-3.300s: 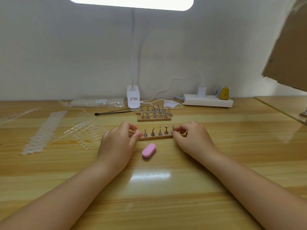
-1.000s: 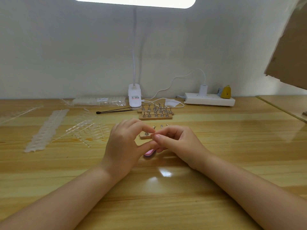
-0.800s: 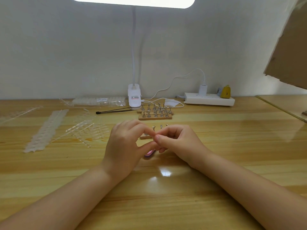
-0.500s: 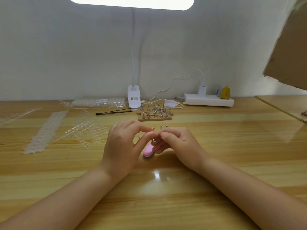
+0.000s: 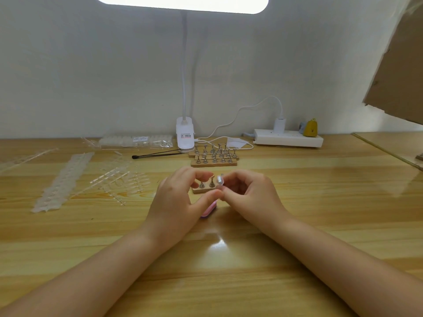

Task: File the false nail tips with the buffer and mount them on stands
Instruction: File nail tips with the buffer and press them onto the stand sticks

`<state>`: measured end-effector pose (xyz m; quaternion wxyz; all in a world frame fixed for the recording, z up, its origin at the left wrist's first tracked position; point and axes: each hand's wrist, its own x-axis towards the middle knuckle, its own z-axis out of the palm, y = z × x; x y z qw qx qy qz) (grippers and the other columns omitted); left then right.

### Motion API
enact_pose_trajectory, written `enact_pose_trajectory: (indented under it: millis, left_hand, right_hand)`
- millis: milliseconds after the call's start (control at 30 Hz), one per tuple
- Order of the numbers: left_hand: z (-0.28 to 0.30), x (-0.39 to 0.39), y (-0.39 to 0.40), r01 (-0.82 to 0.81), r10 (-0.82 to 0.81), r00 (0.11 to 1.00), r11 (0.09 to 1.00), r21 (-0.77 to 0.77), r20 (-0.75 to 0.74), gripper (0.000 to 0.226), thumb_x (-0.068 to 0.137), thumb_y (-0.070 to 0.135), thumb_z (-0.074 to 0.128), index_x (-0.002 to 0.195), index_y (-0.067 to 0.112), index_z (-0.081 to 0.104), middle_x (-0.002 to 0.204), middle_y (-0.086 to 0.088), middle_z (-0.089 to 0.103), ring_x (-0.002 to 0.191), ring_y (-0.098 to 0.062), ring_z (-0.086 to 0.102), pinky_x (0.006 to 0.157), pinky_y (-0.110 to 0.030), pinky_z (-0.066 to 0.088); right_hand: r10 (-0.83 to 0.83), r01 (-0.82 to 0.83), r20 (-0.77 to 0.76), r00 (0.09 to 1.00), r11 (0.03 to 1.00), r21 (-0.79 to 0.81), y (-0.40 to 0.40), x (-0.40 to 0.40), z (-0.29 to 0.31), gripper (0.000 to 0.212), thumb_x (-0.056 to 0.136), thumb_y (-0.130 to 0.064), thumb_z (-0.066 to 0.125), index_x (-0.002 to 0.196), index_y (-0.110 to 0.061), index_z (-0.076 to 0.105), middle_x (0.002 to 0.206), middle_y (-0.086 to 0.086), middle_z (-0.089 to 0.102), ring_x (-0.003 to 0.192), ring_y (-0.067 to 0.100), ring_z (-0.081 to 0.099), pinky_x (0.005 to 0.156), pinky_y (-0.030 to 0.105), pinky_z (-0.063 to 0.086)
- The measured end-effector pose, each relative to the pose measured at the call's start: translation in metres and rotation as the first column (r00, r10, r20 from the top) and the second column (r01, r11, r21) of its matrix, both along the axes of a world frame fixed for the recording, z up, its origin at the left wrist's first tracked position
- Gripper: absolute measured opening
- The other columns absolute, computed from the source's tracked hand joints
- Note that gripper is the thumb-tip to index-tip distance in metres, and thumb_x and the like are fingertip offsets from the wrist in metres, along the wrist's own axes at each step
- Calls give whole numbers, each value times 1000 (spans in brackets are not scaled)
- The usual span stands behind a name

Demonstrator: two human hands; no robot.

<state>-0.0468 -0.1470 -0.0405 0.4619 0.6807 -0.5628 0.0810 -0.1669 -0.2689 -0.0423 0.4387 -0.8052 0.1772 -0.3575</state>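
Clear nail tip (image 5: 219, 180) pinched between both hands' fingers (image 5: 225, 193).

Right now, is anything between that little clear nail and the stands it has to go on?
Nothing visible. The right hand pinches the nail tip just above the wooden stand strip; the left hand is alongside, not between.

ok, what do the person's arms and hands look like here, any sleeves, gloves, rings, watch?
Both forearms are bare right to the frame's bottom edge: no sleeves visible. The left hand and right hand wear no gloves. No ring, watch, bracelet or marking shows on the wrists or the visible backs of the hands. Fingernail detail is too small to tell.
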Motion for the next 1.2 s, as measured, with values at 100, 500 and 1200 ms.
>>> enact_pose_trajectory:
  millis: [100,500,1200]
  left_hand:
    - [-2,2,-2,-61,60,997,998,-24,-43,28,84,36,65,110,30,56,101,17,59,92,-4,56,73,-29,42]
    - [-4,3,-3,-101,104,991,994,48,-78,20,92,29,56,112,26,54,100,16,56,95,-7,55,81,-39,48]
    - [33,53,6,-661,296,750,378,649,592,68,82,79,31,104,23,63,111,-2,60,108,-24,53,86,-35,40]
  right_hand:
    - [-130,130,8,991,991,12,-12,-2,2,7,82,-15,73,82,-21,70,73,-4,71,68,7,66,60,18,51]
    - [-339,342,-222,914,939,-25,-51,-2,-7,12,76,-35,78,70,-34,68,70,-7,52,64,9,49,58,27,34]
    - [-369,356,-350,861,929,-104,-54,0,-7,26,81,-33,71,104,-21,73,87,-8,67,85,9,60,72,22,41]
